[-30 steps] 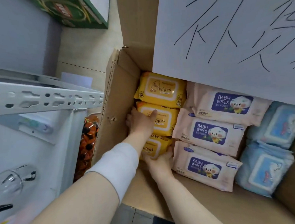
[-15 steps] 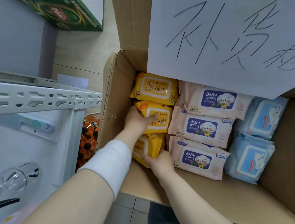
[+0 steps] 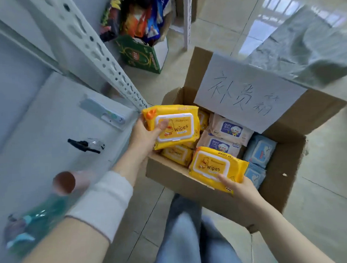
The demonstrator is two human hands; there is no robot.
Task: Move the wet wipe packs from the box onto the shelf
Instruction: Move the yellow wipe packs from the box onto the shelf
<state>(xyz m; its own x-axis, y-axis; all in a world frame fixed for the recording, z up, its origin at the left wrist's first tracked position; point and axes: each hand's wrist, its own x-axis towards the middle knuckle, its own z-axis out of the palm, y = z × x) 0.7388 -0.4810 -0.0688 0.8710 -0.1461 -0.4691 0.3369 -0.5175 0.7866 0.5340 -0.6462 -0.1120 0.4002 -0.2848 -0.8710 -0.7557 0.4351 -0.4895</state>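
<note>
Now the left hand (image 3: 143, 136) is gripping a yellow pack (image 3: 174, 125), thumb on its lid, above the left corner of the box (image 3: 280, 186), beside the shelf (image 3: 39, 127). The right hand (image 3: 238, 190) is clamping a second yellow pack (image 3: 216, 167) over the box's near edge. Pink packs (image 3: 228, 129) and blue packs (image 3: 261, 149) are lying inside the box.

The left hand (image 3: 143, 137) is stretched forward, gripping the first yellow pack (image 3: 180, 119) with the thumb across its lid and the fingers hidden behind. The right hand (image 3: 239, 189), lower and nearer the body, holds the second yellow pack (image 3: 214, 165) by its near edge, thumb on top. A white cuff (image 3: 101, 202) wraps the left forearm; the right forearm is bare.
</note>
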